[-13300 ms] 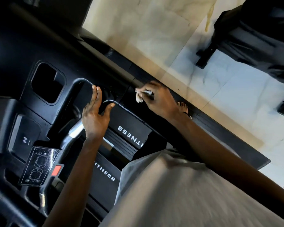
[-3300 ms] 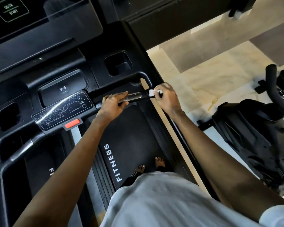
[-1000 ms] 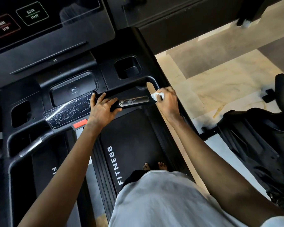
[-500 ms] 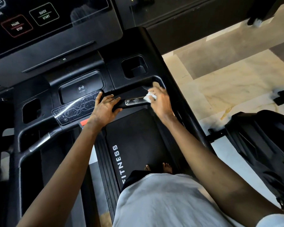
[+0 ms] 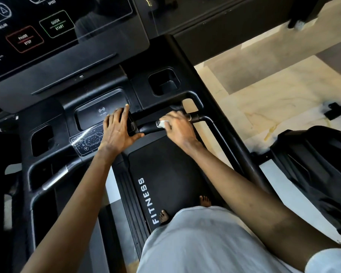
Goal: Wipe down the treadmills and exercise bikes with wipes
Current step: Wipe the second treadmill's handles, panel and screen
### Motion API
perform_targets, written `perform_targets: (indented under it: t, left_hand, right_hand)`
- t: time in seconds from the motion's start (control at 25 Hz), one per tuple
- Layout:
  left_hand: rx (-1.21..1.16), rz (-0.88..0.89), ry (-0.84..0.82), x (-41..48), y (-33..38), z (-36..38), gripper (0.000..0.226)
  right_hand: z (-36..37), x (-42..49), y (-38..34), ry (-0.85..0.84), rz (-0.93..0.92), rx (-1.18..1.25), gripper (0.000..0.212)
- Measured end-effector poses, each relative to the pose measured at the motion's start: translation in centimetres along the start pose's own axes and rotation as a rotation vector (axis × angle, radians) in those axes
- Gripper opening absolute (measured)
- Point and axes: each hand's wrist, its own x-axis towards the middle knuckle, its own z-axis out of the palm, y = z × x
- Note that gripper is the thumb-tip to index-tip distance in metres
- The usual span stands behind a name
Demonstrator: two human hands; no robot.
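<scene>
As the right hand [image 5: 177,127] curls over the bar [image 5: 148,129] with the wipe [image 5: 162,123] pinched under its fingers, this looks like a stroke along the treadmill [image 5: 165,174] grip. That is my read of the step. The left hand [image 5: 117,131] lies flat with fingers straight, holding nothing, on the console just beside the bar's inner end. It seems to be a brace.

To do this well, I'd say wrap the wipe right round the bar so the underside gets cleaned too. Press firmly and run end to end in one direction, out to the bend by the cup holder [image 5: 163,81]. Refold to a fresh face before the next pass. The flat hand sits just beside the keypad [image 5: 87,140] — best kept off those buttons.

Now the wipe itself: small, white and wadded tight. Most of it is hidden beneath the fingers — only a crumpled corner shows at the thumb side, touching the bar. It's a scrap that size, so I'd guess it dries out fast. The bike [image 5: 313,164] sits well apart at the right, waiting its turn.
</scene>
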Motion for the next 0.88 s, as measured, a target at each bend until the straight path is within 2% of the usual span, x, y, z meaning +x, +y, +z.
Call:
perform_targets:
  t: [0.12, 0.2, 0.32, 0.4, 0.48, 0.64, 0.8, 0.88]
  left_hand:
    - [-0.036, 0.014, 0.012, -0.1, -1.1, -0.3, 0.108]
    - [-0.075, 0.009, 0.005, -0.2, -2.2, -0.1, 0.102]
    - [-0.105, -0.001, -0.015, -0.1, -3.4, 0.0, 0.097]
    - [-0.108, 0.005, -0.031, 0.0, -3.8, 0.0, 0.098]
    - [-0.103, 0.023, -0.045, 0.0, -4.0, -0.1, 0.102]
    - [-0.094, 0.040, -0.040, 0.0, -4.0, 0.3, 0.112]
    - [-0.069, 0.044, -0.031, -0.1, -4.1, 0.7, 0.114]
    - [-0.072, 0.051, -0.028, -0.1, -4.2, 0.7, 0.113]
  right_hand:
    - [-1.0, -0.4, 2.4, 0.084, 0.206, -0.036, 0.026]
    - [-0.5, -0.4, 1.8, 0.069, 0.252, -0.009, 0.028]
    - [1.7, -0.8, -2.5, -0.018, 0.119, 0.004, 0.031]
    - [2.5, -1.1, -4.3, -0.012, 0.026, 0.012, 0.029]
    - [2.4, -0.9, -4.4, 0.023, 0.056, 0.038, 0.027]
    - [2.1, -1.2, -3.6, 0.120, 0.257, 0.065, 0.028]
    - [4.1, -1.6, -6.1, 0.066, 0.028, 0.039, 0.026]
    - [4.4, -2.0, -5.3, 0.137, 0.077, 0.103, 0.025]
